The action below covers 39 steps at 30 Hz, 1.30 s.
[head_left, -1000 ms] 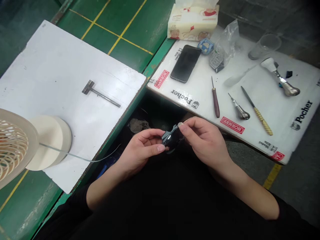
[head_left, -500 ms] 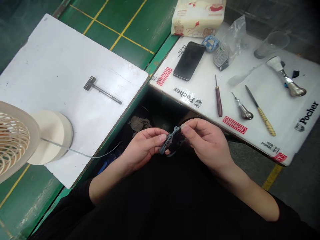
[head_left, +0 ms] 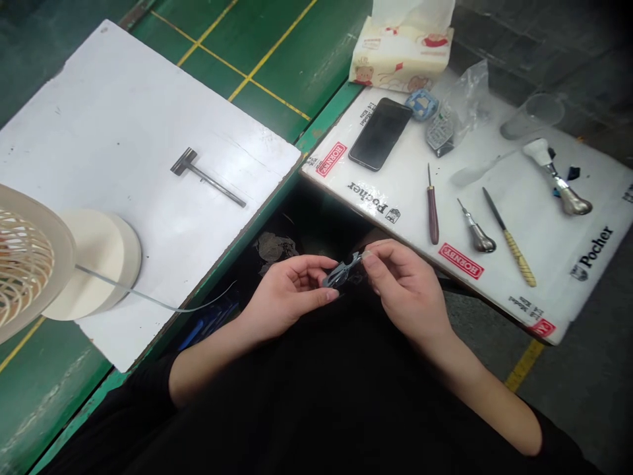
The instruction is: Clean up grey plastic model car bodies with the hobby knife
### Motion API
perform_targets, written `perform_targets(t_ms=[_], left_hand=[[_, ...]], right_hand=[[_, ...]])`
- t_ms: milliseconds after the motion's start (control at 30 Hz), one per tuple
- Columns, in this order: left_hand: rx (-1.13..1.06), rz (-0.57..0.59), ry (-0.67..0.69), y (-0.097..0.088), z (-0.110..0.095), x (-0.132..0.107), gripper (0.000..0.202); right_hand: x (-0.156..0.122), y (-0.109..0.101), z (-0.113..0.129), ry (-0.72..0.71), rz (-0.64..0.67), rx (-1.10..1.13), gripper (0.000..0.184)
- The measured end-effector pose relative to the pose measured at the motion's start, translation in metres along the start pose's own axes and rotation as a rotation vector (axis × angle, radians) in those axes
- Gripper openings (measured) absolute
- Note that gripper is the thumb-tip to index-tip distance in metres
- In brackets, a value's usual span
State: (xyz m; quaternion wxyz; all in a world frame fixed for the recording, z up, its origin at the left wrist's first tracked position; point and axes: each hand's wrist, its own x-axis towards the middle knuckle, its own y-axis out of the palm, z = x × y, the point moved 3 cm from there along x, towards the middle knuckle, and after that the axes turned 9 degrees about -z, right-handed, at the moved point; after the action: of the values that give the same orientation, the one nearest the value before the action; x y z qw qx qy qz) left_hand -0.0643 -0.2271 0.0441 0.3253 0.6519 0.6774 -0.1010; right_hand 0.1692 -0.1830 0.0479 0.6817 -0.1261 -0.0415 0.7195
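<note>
At lower centre, the right hand (head_left: 405, 293) pinches one end of a small dark-grey folded strip (head_left: 341, 274) between thumb and forefinger, while the curled left hand (head_left: 289, 297) holds its other end in the fingertips; the strip now lies more level than half a second ago. To the upper right, a white board (head_left: 544, 264) printed "Pocher" and "Hornby" carries a phone (head_left: 380, 134), a plastic bag (head_left: 465, 99) and a clear cup (head_left: 531, 115).

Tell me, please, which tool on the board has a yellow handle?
The dark-bladed tool, right of the silver-handled awl; the other awl's handle is dark red.
</note>
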Motion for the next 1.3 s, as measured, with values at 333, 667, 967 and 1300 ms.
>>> perform_targets(t_ms=[333,667,967,1300], left_hand=[[-0.060,-0.029,0.105,0.002,0.002,-0.002,0.042],[-0.105,-0.039,0.171,0.002,0.001,-0.004,0.036],[-0.155,-0.065,0.133,0.001,0.005,-0.001,0.035],[-0.201,-0.035,0.011,0.001,-0.002,0.002,0.036]], right_hand=[[-0.006,0.003,0.007,-0.040,-0.001,-0.009,0.046],[-0.012,0.006,0.005,0.002,-0.009,0.093,0.041],[-0.011,0.009,0.008,-0.018,-0.009,0.116,0.043],[-0.010,0.007,0.001,0.007,0.039,0.174,0.033]])
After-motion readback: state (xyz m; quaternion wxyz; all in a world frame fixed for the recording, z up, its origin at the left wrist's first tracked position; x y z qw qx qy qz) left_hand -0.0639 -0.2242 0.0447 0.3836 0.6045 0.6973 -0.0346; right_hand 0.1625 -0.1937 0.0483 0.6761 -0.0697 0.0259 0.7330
